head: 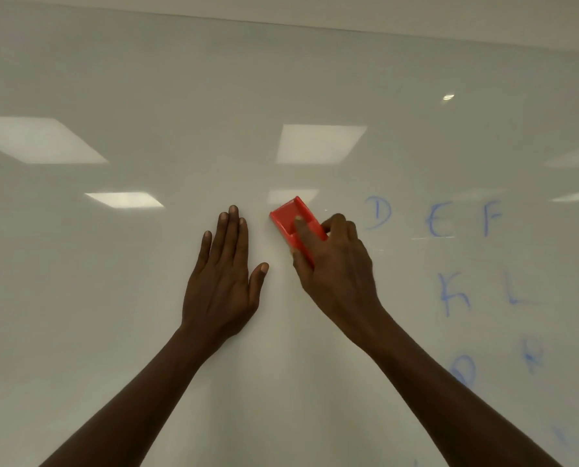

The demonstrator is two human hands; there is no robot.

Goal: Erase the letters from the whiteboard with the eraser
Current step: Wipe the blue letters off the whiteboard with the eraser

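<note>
1. Eraser (293, 222), red, lies pressed on the whiteboard (146, 96); right hand (335, 264) grips it, fingers (301, 230) curled over its back.
2. Its long axis tilts up-left to down-right.
3. Left hand (222, 274) lies flat on the board just left of the eraser, fingers straight, holding nothing.
4. We see blue letters right of the eraser: D (377, 214) nearest, then E (438, 222), F (492, 217), with K (453, 293), L (515, 291) lower.
5. We judge the next sweep goes rightward to D; right hand does it.
6. No containers visible.
</note>
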